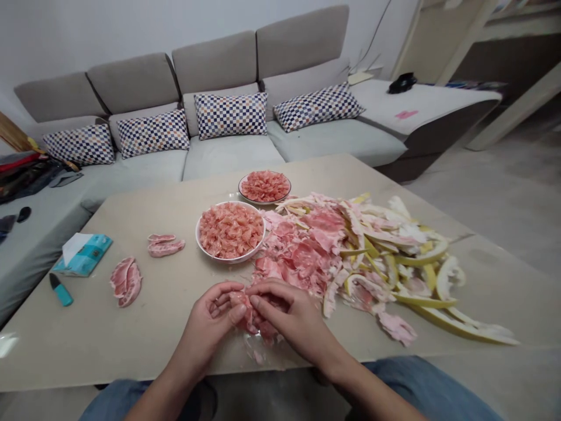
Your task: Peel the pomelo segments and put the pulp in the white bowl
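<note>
My left hand [218, 311] and my right hand [291, 310] meet near the front edge of the table. Between their fingertips they grip a pink pomelo segment [246, 310]; the fingers partly cover it. Just beyond my hands stands a white bowl [205, 252] heaped with peeled pomelo flesh [231, 230]. Behind it, a dark-rimmed plate [288, 195] carries more flesh. Pink membrane scraps [302, 257] pile up right beside my right hand. Farther left lie unpeeled pomelo segments [126, 282], with smaller ones [165, 245] behind them.
Yellow-and-white pomelo rind [425, 257] spreads over the right of the table [175, 333]. At the left lie a blue tissue pack [90, 257] and a small knife with a teal part [61, 290]. A grey sofa [232, 153] with checked cushions [231, 115] stands behind.
</note>
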{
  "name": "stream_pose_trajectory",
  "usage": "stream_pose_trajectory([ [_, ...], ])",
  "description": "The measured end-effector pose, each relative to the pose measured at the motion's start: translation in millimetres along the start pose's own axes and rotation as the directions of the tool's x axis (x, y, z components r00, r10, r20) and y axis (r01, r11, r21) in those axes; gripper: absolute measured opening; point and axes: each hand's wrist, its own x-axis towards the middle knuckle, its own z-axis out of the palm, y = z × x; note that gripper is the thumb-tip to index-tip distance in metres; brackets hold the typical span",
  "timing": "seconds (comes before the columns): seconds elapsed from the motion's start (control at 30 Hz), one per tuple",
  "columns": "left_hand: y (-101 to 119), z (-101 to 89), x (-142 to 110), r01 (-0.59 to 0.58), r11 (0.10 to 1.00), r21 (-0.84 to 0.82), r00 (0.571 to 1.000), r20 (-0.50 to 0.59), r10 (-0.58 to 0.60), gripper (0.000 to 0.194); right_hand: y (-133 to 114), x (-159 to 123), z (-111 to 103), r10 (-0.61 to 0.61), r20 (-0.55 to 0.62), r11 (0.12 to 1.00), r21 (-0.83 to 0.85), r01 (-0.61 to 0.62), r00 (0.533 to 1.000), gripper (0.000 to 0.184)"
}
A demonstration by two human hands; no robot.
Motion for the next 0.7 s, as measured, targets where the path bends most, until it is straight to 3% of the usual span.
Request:
stream_pose_trajectory([
  [0.1, -0.5, -2.7, 0.6, -0.008, 1.0, -0.017, 1.0, 0.021, 0.009, 0.035, -1.8, 0.4, 0.1, 0.092, 0.111, 0.975, 0.191, -0.112, 0.99, 0.021],
  [0.3, 2.8, -5.4, 0.4, -0.008, 1.0, 0.014, 0.999, 0.034, 0.008, 0.034, -2.8, 0.2, -0.3, -0.052, 0.024, 0.996, -0.07, 0.053, 0.998, 0.015],
  [0.47, 2.0, -4.5, -0.2, 0.005, 1.0, 0.002, 0.997, 0.073, -0.005, 0.032, -1.1, 0.5, -0.7, -0.044, 0.007, 0.998, -0.038, 0.044, 0.999, 0.01],
  [0.57, 0.6, -4.6, 0.0, 0.015, 0.999, -0.028, 0.997, 0.081, -0.013, 0.032, 1.3, 0.3, -0.1, 0.137, 0.029, 0.982, 0.13, -0.139, 0.99, 0.016],
  [0.63, 0.4, -5.0, 0.2, 0.022, 0.998, -0.066, 0.997, 0.081, -0.017, 0.033, 3.8, 0.4, 0.1, 0.284, 0.107, 0.905, 0.297, -0.303, 0.953, 0.023],
  [0.7, 1.4, -5.2, 0.1, 0.031, 0.994, -0.104, 0.996, 0.085, -0.022, 0.034, 6.3, 1.1, -0.1, 0.356, 0.158, 0.823, 0.413, -0.389, 0.921, 0.029],
])
